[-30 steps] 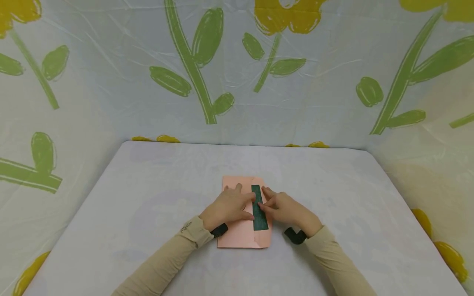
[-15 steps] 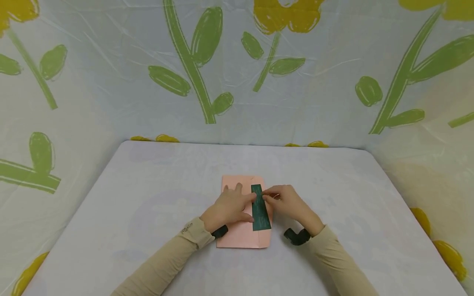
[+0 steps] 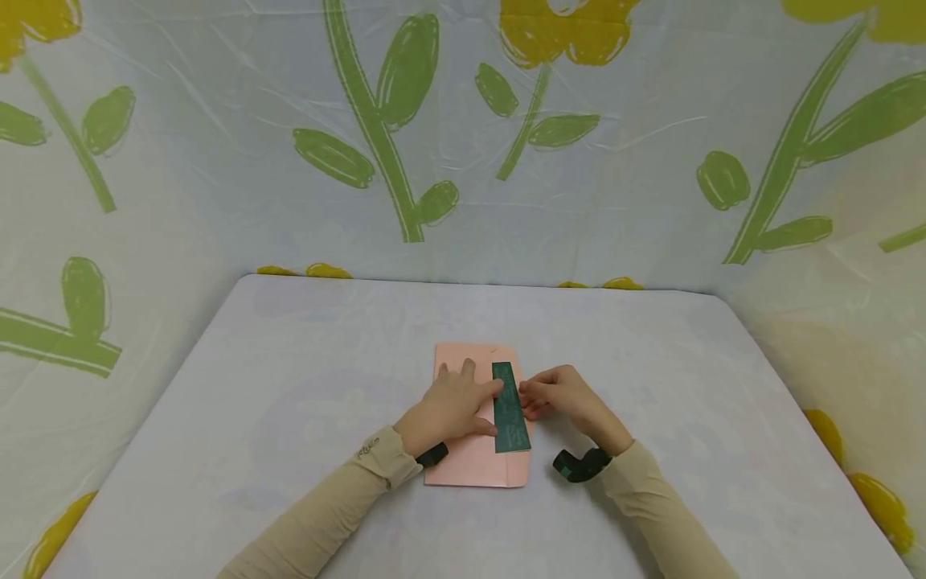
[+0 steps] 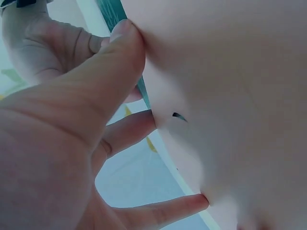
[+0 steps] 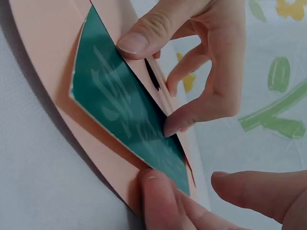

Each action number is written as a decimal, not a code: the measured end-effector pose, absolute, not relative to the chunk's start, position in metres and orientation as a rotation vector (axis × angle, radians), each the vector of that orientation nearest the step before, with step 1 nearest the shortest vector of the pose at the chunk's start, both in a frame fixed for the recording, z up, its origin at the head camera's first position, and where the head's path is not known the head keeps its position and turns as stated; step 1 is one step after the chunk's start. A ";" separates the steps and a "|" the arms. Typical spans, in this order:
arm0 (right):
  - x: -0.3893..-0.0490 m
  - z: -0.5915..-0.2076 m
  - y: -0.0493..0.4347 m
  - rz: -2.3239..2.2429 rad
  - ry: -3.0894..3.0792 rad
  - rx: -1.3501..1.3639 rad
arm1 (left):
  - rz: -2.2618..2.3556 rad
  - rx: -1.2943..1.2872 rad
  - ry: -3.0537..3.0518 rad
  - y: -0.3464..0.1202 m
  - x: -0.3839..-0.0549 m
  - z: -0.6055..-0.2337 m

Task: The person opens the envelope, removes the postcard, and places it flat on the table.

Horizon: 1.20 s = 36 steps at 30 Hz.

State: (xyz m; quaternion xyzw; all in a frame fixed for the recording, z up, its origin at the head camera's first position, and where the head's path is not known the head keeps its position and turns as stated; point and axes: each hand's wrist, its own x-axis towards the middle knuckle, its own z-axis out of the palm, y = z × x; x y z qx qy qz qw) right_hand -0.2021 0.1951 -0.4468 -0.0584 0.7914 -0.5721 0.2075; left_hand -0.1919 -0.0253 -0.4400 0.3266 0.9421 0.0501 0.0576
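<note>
A pink paper envelope or folder point(image 3: 463, 468) lies on the table, with a dark green glossy strip point(image 3: 510, 418) along its right side. My left hand point(image 3: 447, 410) rests on the pink paper with fingers spread, its thumb and index finger at the strip's left edge. My right hand point(image 3: 571, 402) is at the right edge, fingers bent. In the right wrist view, a right fingertip point(image 5: 156, 189) touches the border of the green strip point(image 5: 120, 100), with the right thumb point(image 5: 259, 191) apart from it. A dark slit-like mark point(image 5: 152, 74) shows on the pink paper beside the strip.
A white cloth covers the table point(image 3: 325, 346). Around it hangs a pale curtain point(image 3: 622, 193) printed with green stems and yellow flowers. A black wrist camera point(image 3: 579, 465) sits below the right wrist; another point(image 3: 432, 455) is under the left.
My right hand has shifted right, from over the green strip to its right edge. The strip's lower end now reaches farther right than one second ago. My left hand stays put.
</note>
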 end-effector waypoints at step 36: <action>-0.206 -0.458 0.196 -1.195 2.469 -0.222 | -0.054 0.928 2.904 -0.023 -0.190 -0.440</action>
